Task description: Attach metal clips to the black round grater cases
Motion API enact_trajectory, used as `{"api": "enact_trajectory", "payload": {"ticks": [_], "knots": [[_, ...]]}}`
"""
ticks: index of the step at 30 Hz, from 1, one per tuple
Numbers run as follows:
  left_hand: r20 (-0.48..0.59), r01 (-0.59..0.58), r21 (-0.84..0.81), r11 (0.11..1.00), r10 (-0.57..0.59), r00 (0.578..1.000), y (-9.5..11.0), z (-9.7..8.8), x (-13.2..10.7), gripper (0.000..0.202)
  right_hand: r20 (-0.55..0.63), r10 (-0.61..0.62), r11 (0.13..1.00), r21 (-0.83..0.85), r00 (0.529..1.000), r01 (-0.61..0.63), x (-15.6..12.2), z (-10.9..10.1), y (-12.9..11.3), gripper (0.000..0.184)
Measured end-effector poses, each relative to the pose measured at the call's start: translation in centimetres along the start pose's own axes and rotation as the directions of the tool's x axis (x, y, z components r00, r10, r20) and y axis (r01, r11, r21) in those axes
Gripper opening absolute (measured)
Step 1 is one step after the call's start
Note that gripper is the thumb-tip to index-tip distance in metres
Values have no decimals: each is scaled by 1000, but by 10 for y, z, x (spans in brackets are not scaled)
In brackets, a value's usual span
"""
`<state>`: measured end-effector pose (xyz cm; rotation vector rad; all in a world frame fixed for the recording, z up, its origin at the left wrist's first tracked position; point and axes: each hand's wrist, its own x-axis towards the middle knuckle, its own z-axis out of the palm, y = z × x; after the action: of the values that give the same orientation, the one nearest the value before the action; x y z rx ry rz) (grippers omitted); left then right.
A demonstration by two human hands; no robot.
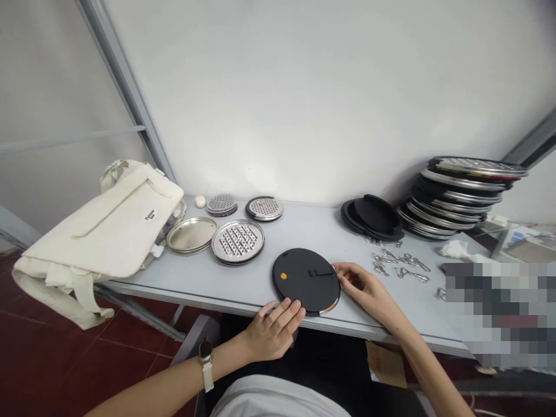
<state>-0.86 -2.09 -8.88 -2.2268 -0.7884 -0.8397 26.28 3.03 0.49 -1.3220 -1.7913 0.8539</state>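
Observation:
A round black disc (306, 284) lies on the table near its front edge, with an orange dot and a raised slotted strip on top. A thin shiny rim shows at its lower right. Stretched out, the fingers of my left hand (275, 330) rest flat on the disc's near edge; its thumb side is partly hidden. At the right edge, by the end of the strip, my right hand (358, 284) has thumb and forefinger pinched on a small shiny metal piece (334, 268), mostly covered by the fingertips. Several loose metal wire pieces (402, 263) lie farther right.
Round metal graters (238, 241) and plain metal discs (191, 234) lie left of the black disc. Black rings (371, 217) and a tall stack of rimmed discs (456, 197) stand at the back right. A cream bag (108, 220) overhangs the table's left end.

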Motion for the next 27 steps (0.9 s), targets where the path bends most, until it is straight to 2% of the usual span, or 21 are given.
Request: {"api": "enact_trajectory", "payload": {"ticks": [14, 22, 27], "knots": [[-20, 5, -26, 1000, -6, 1000, 0, -2, 3, 53, -87, -31, 999, -42, 996, 27, 1, -1, 0, 27], [-27, 5, -38, 999, -6, 1000, -1, -4, 4, 51, -59, -14, 1000, 8, 998, 14, -1, 0, -1, 25], [-16, 8, -35, 999, -9, 1000, 0, -2, 3, 52, -149, 9, 1000, 18, 989, -6, 11, 9, 1, 27]]}}
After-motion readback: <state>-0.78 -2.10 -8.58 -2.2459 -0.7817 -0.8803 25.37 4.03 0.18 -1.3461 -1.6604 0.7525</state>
